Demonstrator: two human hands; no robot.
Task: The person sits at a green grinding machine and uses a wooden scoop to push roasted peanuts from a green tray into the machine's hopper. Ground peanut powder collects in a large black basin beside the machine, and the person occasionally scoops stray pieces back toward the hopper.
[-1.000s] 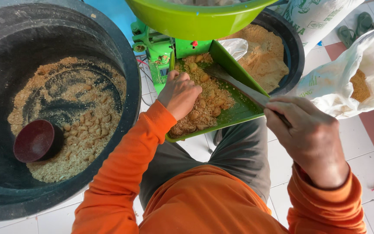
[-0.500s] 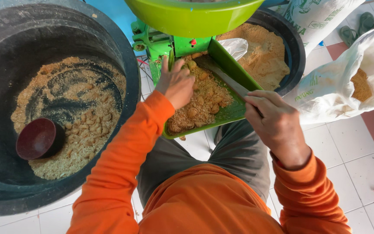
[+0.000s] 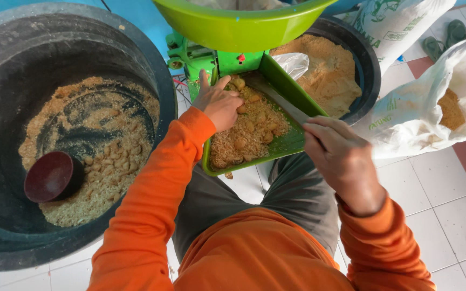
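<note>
Far left of the frame: large black tub [image 3: 6, 97], its bottom partly covered with tan crumbly meal and pale lumps, bare dark patches showing through; a dark red bowl [image 3: 52, 175] lies tipped in it at lower left. Judged from that, the tub is only thinly filled so far. Centre: green machine [image 3: 211, 59] with a wide lime-green hopper [image 3: 238, 27] at the top edge and a sloping green tray [image 3: 289, 143] running down toward the person's lap. The tray carries a bed of tan crumbs and rounded lumps [image 3: 249, 132], heaped at its upper and middle part, thinner near the lower lip, so a good share of the material seems yet unworked. Left hand [image 3: 219, 99], orange sleeve stretched forward, rests palm-down on the upper end of the tray, fingers loosely curled into the crumbs, one finger raised toward the machine's mouth; it grips nothing that can be seen. Right of centre: right hand [image 3: 341, 159], wrist bent, knuckles up, closed around the near end of a long flat grey blade or scraper [image 3: 279, 99] that lies diagonally along the tray's right wall, tip up near the machine. Behind the tray, upper right: second black tub [image 3: 370, 70] holding finer tan meal and a crumpled clear plastic bag [image 3: 292, 63]. Far right: open white sack [image 3: 432, 108] with tan meal inside, a printed sack [image 3: 400, 21] above it, sandals [image 3: 443, 37] on the tiled floor [image 3: 443, 215].
</note>
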